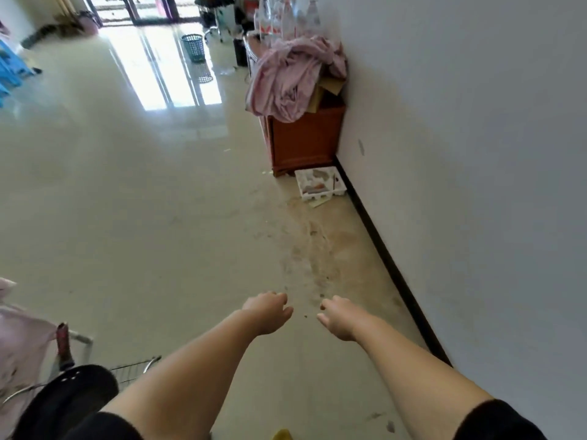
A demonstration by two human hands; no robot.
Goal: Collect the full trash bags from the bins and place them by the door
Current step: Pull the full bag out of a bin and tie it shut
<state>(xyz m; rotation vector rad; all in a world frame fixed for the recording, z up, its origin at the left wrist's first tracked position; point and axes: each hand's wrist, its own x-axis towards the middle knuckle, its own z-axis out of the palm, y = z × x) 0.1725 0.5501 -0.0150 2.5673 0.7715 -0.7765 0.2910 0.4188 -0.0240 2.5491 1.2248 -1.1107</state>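
Note:
My left hand (268,311) and my right hand (338,315) reach forward side by side over the pale tiled floor, low in the middle of the view. Both are loosely curled and hold nothing. A teal mesh bin (193,47) stands far ahead on the floor near the glass doors, and I cannot tell what it contains. A dark bin (240,52) stands to its right beside the cabinet. No trash bag is visible.
A red-brown cabinet (306,138) with pink cloth (292,77) and water bottles (282,17) on it lines the right wall. A white foam tray (319,184) lies on dusty floor beside it. A black seat (68,398) and wire rack (133,371) sit at lower left.

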